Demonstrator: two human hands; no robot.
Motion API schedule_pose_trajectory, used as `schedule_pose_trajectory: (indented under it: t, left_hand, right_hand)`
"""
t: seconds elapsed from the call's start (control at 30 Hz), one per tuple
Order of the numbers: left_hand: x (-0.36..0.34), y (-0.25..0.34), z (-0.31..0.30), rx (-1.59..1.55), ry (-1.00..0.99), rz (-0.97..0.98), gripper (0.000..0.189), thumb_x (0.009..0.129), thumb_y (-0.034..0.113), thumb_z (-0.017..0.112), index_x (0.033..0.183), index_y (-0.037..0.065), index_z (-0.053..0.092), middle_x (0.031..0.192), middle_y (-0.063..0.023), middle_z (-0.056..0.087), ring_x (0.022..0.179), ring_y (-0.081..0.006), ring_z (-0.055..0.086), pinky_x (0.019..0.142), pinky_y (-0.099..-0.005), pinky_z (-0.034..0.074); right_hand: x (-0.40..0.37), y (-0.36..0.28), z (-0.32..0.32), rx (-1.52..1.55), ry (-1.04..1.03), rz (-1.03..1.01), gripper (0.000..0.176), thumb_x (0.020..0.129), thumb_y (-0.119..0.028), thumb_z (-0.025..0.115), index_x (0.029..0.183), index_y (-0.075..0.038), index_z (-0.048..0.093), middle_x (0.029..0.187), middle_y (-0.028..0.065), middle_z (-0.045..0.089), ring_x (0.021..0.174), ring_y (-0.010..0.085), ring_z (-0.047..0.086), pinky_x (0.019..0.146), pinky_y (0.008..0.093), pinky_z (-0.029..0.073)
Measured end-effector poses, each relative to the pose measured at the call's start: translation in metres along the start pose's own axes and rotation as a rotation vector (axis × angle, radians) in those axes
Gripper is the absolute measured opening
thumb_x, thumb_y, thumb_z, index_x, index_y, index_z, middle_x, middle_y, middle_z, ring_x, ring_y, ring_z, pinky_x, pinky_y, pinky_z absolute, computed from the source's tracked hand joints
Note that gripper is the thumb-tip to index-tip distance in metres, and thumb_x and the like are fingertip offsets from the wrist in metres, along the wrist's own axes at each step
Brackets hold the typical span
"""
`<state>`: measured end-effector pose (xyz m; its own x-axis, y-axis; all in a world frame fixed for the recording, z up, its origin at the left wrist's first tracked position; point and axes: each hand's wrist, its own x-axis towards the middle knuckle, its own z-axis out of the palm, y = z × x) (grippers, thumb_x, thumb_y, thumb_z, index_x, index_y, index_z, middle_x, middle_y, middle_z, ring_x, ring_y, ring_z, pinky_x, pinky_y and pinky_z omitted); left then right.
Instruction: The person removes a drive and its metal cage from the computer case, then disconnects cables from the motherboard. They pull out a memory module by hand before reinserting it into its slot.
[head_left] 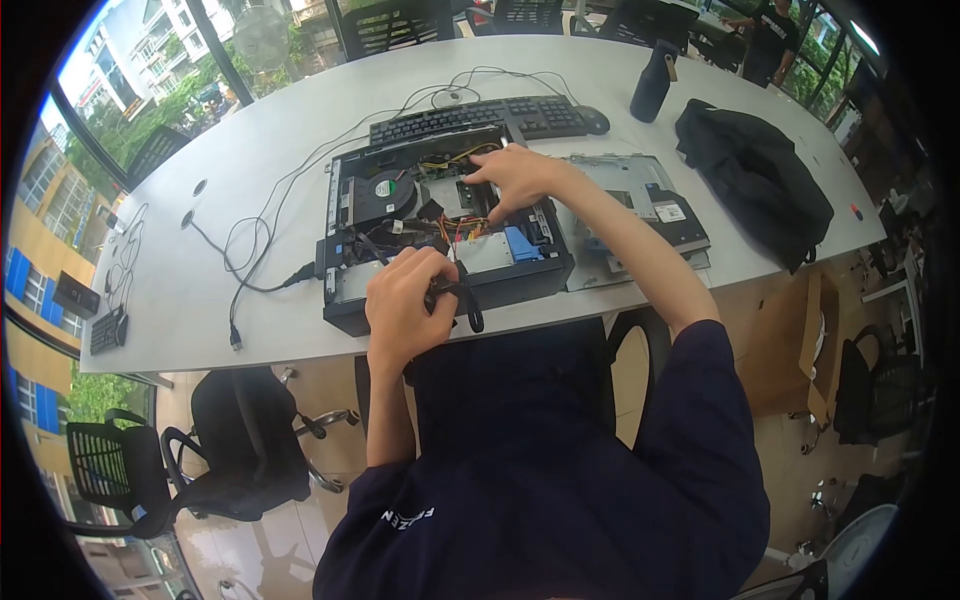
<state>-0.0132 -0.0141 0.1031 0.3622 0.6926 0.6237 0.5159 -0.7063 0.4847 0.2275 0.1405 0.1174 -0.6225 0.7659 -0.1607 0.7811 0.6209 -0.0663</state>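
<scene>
Your dark, soft cotton-looking shirt (540, 470) lies nearest, and beyond it the open computer case (350, 314) sits at the near edge of the smooth pale table (190, 325). The step in hand looks like handwork among the internal parts. Your left hand (405, 300) is curled closed around a black looped item (473, 308) at the case's front edge; its exact nature is unclear. Your right hand (515, 178) reaches inside, thumb and fingers spread; whether the tips pinch anything, you cannot tell from here. The next move calls for light, precise fingertips, clear of the thin, tangled coloured wires (468, 229). Around them sit a round, black-bladed fan (385, 193), flat dull metal and an angular, glossy blue plastic piece (521, 244).
</scene>
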Motion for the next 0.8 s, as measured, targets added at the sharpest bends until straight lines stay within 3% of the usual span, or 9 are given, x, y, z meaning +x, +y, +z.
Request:
schedule_pose_trajectory:
  t: [0.4, 0.8]
  left_hand:
    - [-0.0011, -0.0034, 0.0016, 0.03, 0.032, 0.01, 0.015, 0.065, 0.003, 0.065, 0.08, 0.008, 0.063, 0.071, -0.0038, 0.059, 0.064, -0.0217, 0.059, 0.059, -0.034, 0.045]
    - [-0.0007, 0.0011, 0.0014, -0.001, 0.034, -0.028, 0.015, 0.063, 0.001, 0.06, 0.078, 0.005, 0.06, 0.072, -0.007, 0.058, 0.066, -0.0248, 0.056, 0.058, -0.0343, 0.043]
  right_hand:
    - [0.0035, -0.0006, -0.0004, 0.054, 0.004, -0.015, 0.091, 0.065, -0.046, 0.089, 0.145, -0.015, 0.058, 0.156, 0.0253, 0.043, 0.142, 0.0374, 0.045, 0.115, 0.0466, 0.033]
    - [0.0086, 0.003, -0.005, 0.072, -0.054, 0.017, 0.1, 0.063, -0.047, 0.089, 0.149, -0.01, 0.053, 0.157, 0.0243, 0.042, 0.146, 0.0361, 0.041, 0.118, 0.0491, 0.03]
